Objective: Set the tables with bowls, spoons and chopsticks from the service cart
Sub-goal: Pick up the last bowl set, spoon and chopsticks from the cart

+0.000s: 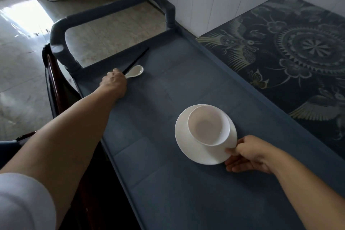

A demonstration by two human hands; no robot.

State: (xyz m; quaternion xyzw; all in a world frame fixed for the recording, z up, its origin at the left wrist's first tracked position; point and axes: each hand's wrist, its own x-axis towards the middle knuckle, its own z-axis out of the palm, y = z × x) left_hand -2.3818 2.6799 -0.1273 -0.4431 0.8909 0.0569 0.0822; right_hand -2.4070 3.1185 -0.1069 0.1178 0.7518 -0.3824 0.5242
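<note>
On the blue service cart (186,183), the person's left hand (113,82) reaches to the far left corner, fingers closed around the handles of a white spoon (135,71) and dark chopsticks (139,58). Nearer and to the right, the right hand (248,153) pinches the rim of a white plate (197,153) carrying a white bowl (208,127). A patterned table (291,58) stands just beside the cart on the right.

Bowl (208,127) on plate (194,149) on cart (168,183); spoon (134,71), chopsticks (139,59) far left.
</note>
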